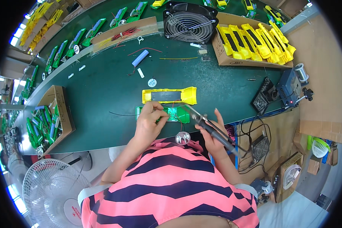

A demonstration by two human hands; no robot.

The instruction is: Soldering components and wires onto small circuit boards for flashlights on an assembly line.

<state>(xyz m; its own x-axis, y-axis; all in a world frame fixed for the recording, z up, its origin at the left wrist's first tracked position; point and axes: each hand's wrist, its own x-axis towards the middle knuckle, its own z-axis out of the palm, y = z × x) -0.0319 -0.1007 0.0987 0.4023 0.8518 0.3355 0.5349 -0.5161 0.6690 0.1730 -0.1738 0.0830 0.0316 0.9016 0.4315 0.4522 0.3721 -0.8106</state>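
Observation:
My left hand is pinched closed over a green housing with a circuit board near the table's front edge. What its fingertips grip is too small to make out. A thin black wire runs out leftward from beside this hand. My right hand is closed around a soldering iron, whose tip points at the right part of the board. Just beyond the board lies a yellow housing with a dark strip inside. A round, clear lamp reflector hangs at the near edge, by a red wire.
A blue cylindrical battery and loose wires lie farther back. Behind them stand a black fan and a box of yellow housings. At left sits a box of green assemblies; at right, a soldering station and iron stand.

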